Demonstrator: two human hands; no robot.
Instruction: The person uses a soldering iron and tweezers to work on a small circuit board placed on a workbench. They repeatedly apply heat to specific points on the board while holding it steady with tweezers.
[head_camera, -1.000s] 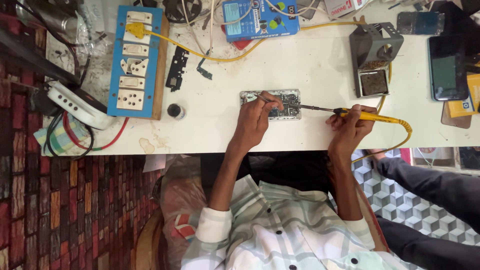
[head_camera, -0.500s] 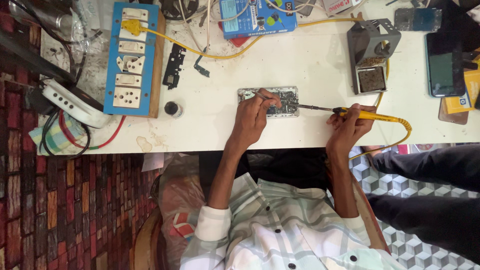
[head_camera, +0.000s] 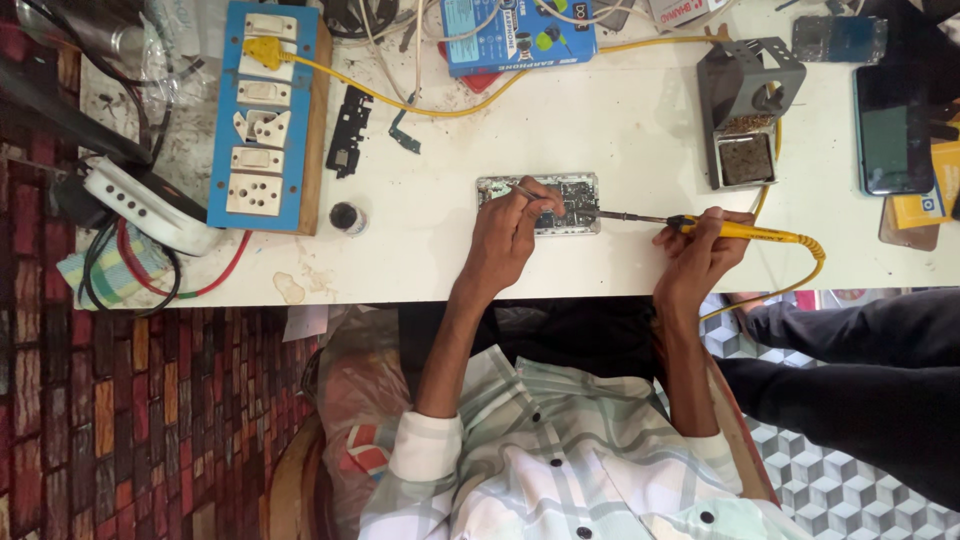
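White counter (head_camera: 620, 130) over a brick-pattern floor at left and a cube-pattern tile floor at lower right; person seated at the near edge in a pale checked shirt. A second person's dark sleeve (head_camera: 850, 330) comes in from the right, below the counter, hand not seen.

Biggest item: blue socket board (head_camera: 265, 115) far left, w/ a yellow plug (head_camera: 258, 50) in its top socket, so the yellow cord that runs across the counter to the iron is prob. its feed. Blue box (head_camera: 520, 35) at the far edge. Grey iron stand (head_camera: 748, 105) sits far right, near the right hand, likely parked there for easy reach. Dark phone (head_camera: 893, 128) lies flat further right. Small black cap (head_camera: 345, 216) just beside the board.

Centre: opened phone (head_camera: 545, 203), circuit side up, flat on the counter in front of the person. Left hand (head_camera: 505, 240) rests on its near-left part, fingers pinched shut on thin tweezers (head_camera: 522, 190) pointed into the board; resting the hand there prob. steadies both it and the phone. Right hand (head_camera: 700, 255) is closed round the yellow soldering iron (head_camera: 735, 230), held low and nearly level, tip (head_camera: 590, 212) touching the phone's right edge. Wrist sits on the counter, likely for fine control.
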